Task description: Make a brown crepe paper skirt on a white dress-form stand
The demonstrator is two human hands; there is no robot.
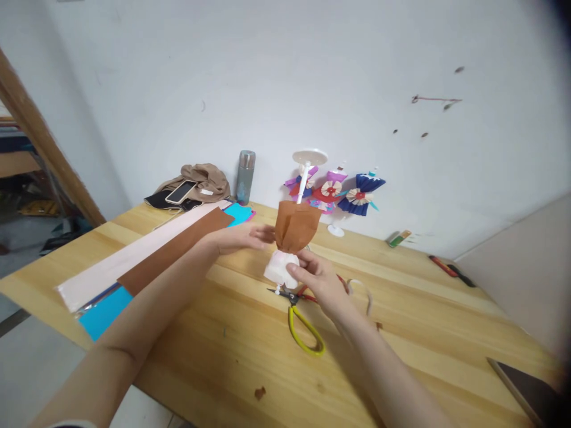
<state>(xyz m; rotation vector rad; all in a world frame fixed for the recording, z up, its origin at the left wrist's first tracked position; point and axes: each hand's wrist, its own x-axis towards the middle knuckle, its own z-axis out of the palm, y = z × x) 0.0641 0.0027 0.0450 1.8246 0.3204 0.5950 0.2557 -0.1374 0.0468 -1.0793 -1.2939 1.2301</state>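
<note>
A small dress form stands upside down, its white round base (310,157) and stem pointing up. Brown crepe paper (296,226) is gathered around its waist and flares upward, while white paper (281,268) covers the bodice below. My right hand (319,276) grips the bodice between thumb and fingers. Just left of the brown paper, my left hand (250,236) has its fingers stretched out, holding nothing; whether its fingertips touch the paper I cannot tell. Under the bodice and right hand lie scissors (307,336) with one yellow and one red handle, partly hidden.
Three dressed mini forms (359,195) stand by the wall, near a grey thermos (245,177). Brown, pink and blue paper sheets (178,246), a phone (181,191) and a brown cloth (207,181) lie at left. A cutter (443,266) and a dark flat object (526,389) lie at right.
</note>
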